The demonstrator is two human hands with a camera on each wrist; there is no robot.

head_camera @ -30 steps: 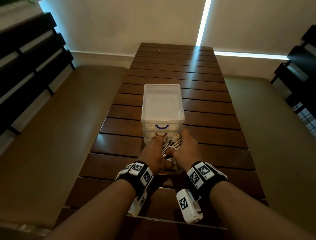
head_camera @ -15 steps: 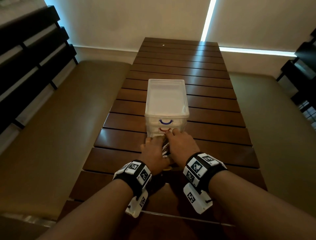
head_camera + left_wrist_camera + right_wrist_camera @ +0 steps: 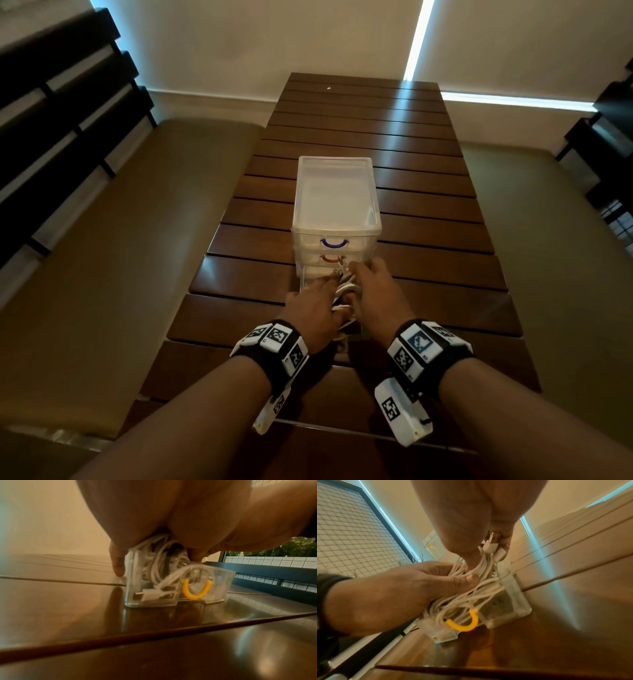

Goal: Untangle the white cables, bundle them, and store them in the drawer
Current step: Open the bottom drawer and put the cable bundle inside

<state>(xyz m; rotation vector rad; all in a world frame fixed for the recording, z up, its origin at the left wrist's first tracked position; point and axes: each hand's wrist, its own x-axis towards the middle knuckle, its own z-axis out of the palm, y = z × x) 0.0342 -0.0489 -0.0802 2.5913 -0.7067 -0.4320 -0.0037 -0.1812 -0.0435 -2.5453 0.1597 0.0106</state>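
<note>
At the near end of the slatted wooden table (image 3: 428, 219), both hands work over the pulled-out bottom drawer (image 3: 217, 582) of a small clear plastic drawer unit (image 3: 335, 202), and the way they sit looks chosen to keep a springy load from escaping. The left hand (image 3: 313, 305) comes in from the left with its fingers curled around the middle of the white cables (image 3: 471, 596), its thumb pressed into the strands in the right wrist view, which I judge is meant to hold the coil together while it goes down into the tray. The right hand (image 3: 378, 298) reaches further forward and pinches the bunched plug ends against its fingertips (image 3: 506, 538), near the back of the drawer where it meets the unit; keeping the stiff connectors gathered there probably stops them catching on the frame. The cables themselves are a loose bundle of several thin white cords looped together, not tied by anything I can see, already mostly inside the clear tray: 1 white plug (image 3: 150, 595) lies flat on the drawer floor at its front left corner, while some loops rise above the rim under the palms. The drawer has a yellow U-shaped handle (image 3: 197, 589) on its front wall, and the 2 drawers above, with blue (image 3: 334, 243) and red (image 3: 330, 259) handles, look closed. Storing seems nearly done; tucking the high loops in and sliding the drawer home remain.
</note>
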